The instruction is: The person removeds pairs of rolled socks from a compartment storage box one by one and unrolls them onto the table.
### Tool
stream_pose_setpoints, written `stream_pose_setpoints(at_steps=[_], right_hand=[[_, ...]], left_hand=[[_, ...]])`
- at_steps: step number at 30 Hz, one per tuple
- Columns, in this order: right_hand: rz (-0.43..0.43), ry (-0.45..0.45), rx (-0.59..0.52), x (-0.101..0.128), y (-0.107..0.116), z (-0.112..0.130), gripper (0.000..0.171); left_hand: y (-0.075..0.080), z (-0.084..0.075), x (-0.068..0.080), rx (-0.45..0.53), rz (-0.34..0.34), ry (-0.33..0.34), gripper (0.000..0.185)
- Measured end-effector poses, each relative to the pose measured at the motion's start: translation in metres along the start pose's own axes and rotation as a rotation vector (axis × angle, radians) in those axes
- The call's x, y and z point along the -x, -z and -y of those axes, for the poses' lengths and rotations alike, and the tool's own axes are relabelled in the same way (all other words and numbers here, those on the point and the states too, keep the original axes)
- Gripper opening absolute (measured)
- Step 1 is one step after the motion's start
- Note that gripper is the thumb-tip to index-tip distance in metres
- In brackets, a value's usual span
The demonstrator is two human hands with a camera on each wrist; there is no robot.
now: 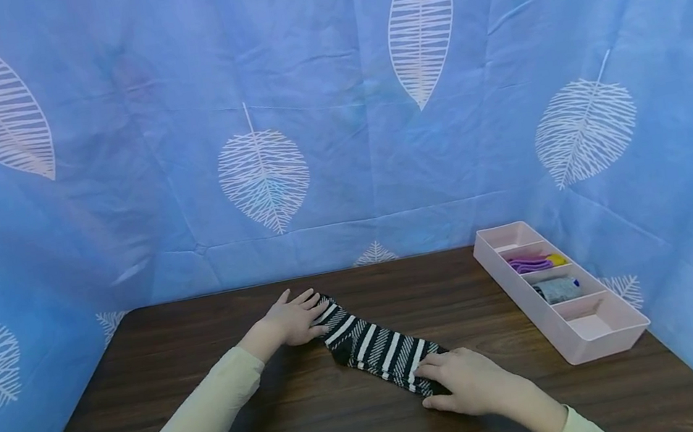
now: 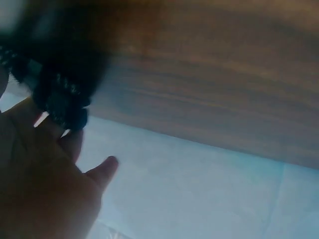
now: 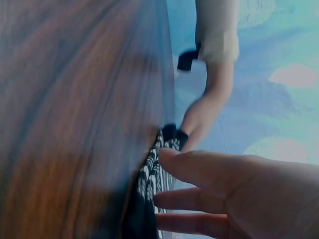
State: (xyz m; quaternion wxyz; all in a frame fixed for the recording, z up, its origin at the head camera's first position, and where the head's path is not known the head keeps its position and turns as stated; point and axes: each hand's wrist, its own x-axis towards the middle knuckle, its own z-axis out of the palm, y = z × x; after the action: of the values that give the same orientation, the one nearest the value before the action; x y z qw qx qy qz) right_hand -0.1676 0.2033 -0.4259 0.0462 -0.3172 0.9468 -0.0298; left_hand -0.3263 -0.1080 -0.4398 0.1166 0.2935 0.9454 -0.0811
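Note:
A black sock with white and patterned stripes [image 1: 380, 346] lies flat across the dark table, slanting from upper left to lower right. My left hand [image 1: 294, 320] rests at its far left end, fingers spread over the edge; the left wrist view shows that hand [image 2: 50, 179] with its fingertips at the dark knit. At the sock's near right end is my right hand [image 1: 469, 378], its fingers laid over the black border and the thumb to the near side. In the right wrist view, extended fingers [image 3: 184, 199] touch the striped fabric [image 3: 149, 179].
A pale pink divided box [image 1: 523, 309] stands at the table's right side. In its compartments are a folded purple item [image 1: 529, 264], a yellow piece [image 1: 556, 259] and a grey rolled cloth [image 1: 556, 289]. A blue leaf-print curtain [image 1: 339, 158] hangs behind the brown table [image 1: 210, 380].

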Motion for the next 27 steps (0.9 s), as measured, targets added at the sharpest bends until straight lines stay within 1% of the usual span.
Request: stream_pose_setpoints(at_steps=[5, 8, 12, 15, 21, 27], right_hand=[[-0.008, -0.054, -0.009, -0.008, 0.002, -0.011, 0.047], [-0.010, -0.074, -0.025, -0.015, 0.003, -0.018, 0.049], [-0.010, -0.110, -0.044, -0.029, 0.003, -0.027, 0.050], [-0.011, -0.134, -0.075, -0.041, 0.001, -0.032, 0.052], [-0.022, -0.130, -0.163, -0.065, -0.003, -0.038, 0.052], [-0.033, -0.078, -0.161, -0.087, -0.007, -0.039, 0.049]], left_hand=[[-0.005, 0.000, 0.034, 0.123, 0.017, 0.043, 0.067], [-0.009, -0.001, 0.054, 0.184, 0.015, 0.066, 0.071], [-0.015, -0.006, 0.075, 0.227, -0.002, 0.086, 0.081], [-0.018, -0.013, 0.090, 0.249, -0.012, 0.088, 0.090], [-0.026, -0.032, 0.121, 0.250, -0.011, 0.080, 0.099], [-0.033, -0.045, 0.150, 0.307, -0.007, 0.049, 0.102]])
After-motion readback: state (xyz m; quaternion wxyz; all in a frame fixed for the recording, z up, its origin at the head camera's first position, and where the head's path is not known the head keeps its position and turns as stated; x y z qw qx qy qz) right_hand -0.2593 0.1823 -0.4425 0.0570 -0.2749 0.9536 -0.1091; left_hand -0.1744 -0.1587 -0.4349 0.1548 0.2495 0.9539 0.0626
